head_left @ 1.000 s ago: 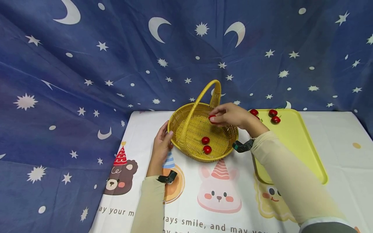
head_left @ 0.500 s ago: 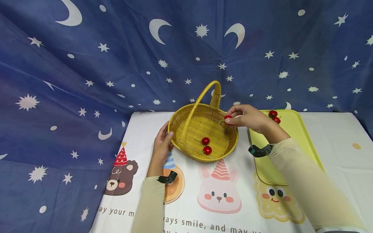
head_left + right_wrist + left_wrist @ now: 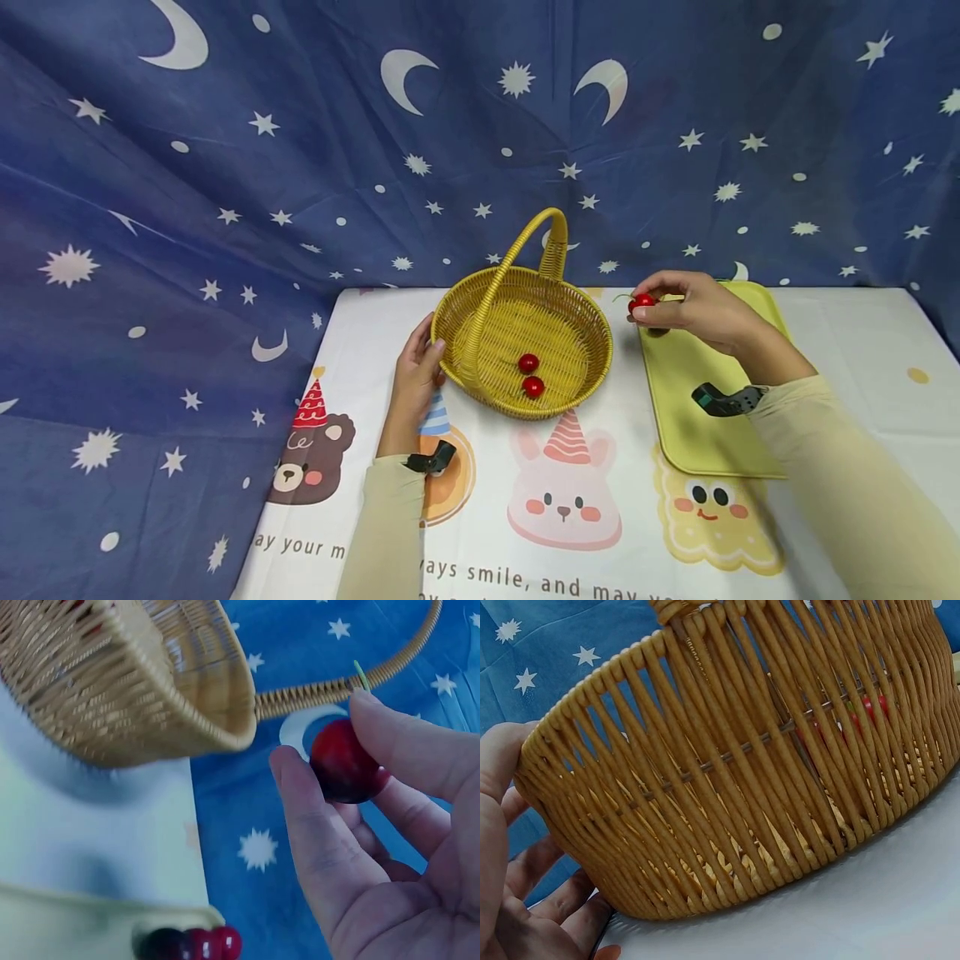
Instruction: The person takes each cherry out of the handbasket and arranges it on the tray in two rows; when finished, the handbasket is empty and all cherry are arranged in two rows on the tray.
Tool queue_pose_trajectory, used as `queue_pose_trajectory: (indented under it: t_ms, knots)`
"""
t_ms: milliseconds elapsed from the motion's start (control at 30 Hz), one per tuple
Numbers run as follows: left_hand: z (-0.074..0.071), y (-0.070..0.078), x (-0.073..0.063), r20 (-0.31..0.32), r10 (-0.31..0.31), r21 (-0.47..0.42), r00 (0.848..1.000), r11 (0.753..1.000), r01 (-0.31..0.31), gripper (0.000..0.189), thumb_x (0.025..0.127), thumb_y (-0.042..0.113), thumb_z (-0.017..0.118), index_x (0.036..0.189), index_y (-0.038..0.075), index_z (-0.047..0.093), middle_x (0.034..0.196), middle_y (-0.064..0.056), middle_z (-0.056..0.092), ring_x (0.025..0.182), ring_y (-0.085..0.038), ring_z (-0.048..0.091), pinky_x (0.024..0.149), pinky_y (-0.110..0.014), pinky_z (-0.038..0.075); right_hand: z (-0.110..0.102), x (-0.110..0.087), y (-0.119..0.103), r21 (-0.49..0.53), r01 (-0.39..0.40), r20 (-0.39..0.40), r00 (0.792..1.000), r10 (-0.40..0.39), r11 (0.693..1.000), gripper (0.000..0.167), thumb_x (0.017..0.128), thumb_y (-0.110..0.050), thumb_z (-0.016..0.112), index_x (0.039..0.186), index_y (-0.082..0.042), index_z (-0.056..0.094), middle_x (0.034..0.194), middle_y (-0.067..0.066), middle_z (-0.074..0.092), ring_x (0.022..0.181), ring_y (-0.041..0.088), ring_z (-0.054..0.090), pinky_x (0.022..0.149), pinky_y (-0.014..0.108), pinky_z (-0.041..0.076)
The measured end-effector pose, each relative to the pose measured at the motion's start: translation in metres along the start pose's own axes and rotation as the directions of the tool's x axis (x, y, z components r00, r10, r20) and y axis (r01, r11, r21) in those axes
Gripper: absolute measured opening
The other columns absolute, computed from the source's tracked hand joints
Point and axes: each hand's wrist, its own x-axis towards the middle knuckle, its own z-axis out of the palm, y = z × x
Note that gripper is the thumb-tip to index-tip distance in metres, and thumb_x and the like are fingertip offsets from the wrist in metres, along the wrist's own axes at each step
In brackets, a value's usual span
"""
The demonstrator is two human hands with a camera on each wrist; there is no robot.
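Observation:
A yellow wicker basket (image 3: pixel 495 400) with a tall hoop handle stands on the table. My left hand (image 3: pixel 414 375) holds its left side, with the thumb over the rim and the other fingers along the outer wall (image 3: pixel 705 772). Two red cherries (image 3: pixel 528 362) lie on the basket's floor. My right hand (image 3: pixel 697 312) pinches another cherry (image 3: pixel 341 761) between thumb and fingers, its green stem pointing away. That hand is just above the yellow tray's (image 3: pixel 720 433) far left corner. More cherries (image 3: pixel 202 945) sit at the tray's edge in the right wrist view; the hand mostly hides them in the head view.
A white cloth (image 3: pixel 480 492) printed with cartoon animals and lettering covers the table. Behind it hangs a blue curtain (image 3: pixel 480 125) with moons and stars. The tray stands to the right of the basket, a strip of cloth between them.
My right hand has moved right, from above the basket to the tray's left edge, carrying the cherry. My left hand and the basket have stayed in place.

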Motion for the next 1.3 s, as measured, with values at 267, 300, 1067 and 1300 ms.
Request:
queue_pose_trajectory:
  t_ms: [267, 300, 1067, 1300]
  knots:
    - [-0.001, -0.001, 0.0, 0.006, -0.001, -0.008, 1.0, 1.0, 0.001, 0.052, 0.102, 0.026, 0.065, 0.151, 0.032, 0.049, 0.157, 0.012, 0.045, 0.144, -0.013, 0.045, 0.094, -0.019, 0.05, -0.019, -0.013, 0.023, -0.048, -0.009, -0.085, 0.996, 0.005, 0.999, 0.048, 0.095, -0.026, 0.074, 0.131, 0.002, 0.057, 0.106, -0.006, 0.067, 0.097, 0.011, 0.069, 0.086, 0.023, 0.058]
    - [-0.002, -0.001, 0.0, 0.005, -0.001, -0.006, 1.0, 1.0, 0.001, 0.052, 0.102, 0.026, 0.065, 0.151, 0.032, 0.049, 0.157, 0.012, 0.045, 0.144, -0.014, 0.045, 0.093, -0.018, 0.05, -0.021, -0.014, 0.027, -0.04, -0.008, -0.095, 0.995, 0.004, 0.999, 0.047, 0.096, -0.026, 0.074, 0.13, 0.001, 0.058, 0.106, -0.007, 0.067, 0.097, 0.01, 0.069, 0.086, 0.022, 0.057]
    - [-0.002, -0.001, 0.0, 0.022, 0.015, -0.026, 1.0, 1.0, -0.014, 0.054, 0.102, 0.029, 0.065, 0.153, 0.029, 0.047, 0.159, 0.011, 0.043, 0.137, -0.016, 0.049, 0.075, -0.018, 0.049, -0.043, -0.03, 0.085, 0.468, 0.107, -0.228, 0.974, 0.003, 0.877, 0.014, 0.096, -0.005, 0.069, 0.107, -0.003, 0.063, 0.097, -0.001, 0.071, 0.087, 0.014, 0.076, 0.079, 0.024, 0.06]
    - [-0.001, 0.0, 0.0, 0.022, 0.013, -0.029, 1.0, 0.999, -0.013, 0.055, 0.101, 0.029, 0.066, 0.153, 0.029, 0.046, 0.16, 0.011, 0.043, 0.139, -0.017, 0.049, 0.081, -0.018, 0.051, -0.049, -0.034, 0.101, 0.331, 0.017, -0.282, 0.956, 0.082, 0.944, 0.023, 0.09, -0.009, 0.077, 0.11, -0.011, 0.066, 0.096, -0.008, 0.068, 0.087, 0.004, 0.072, 0.08, 0.021, 0.059]
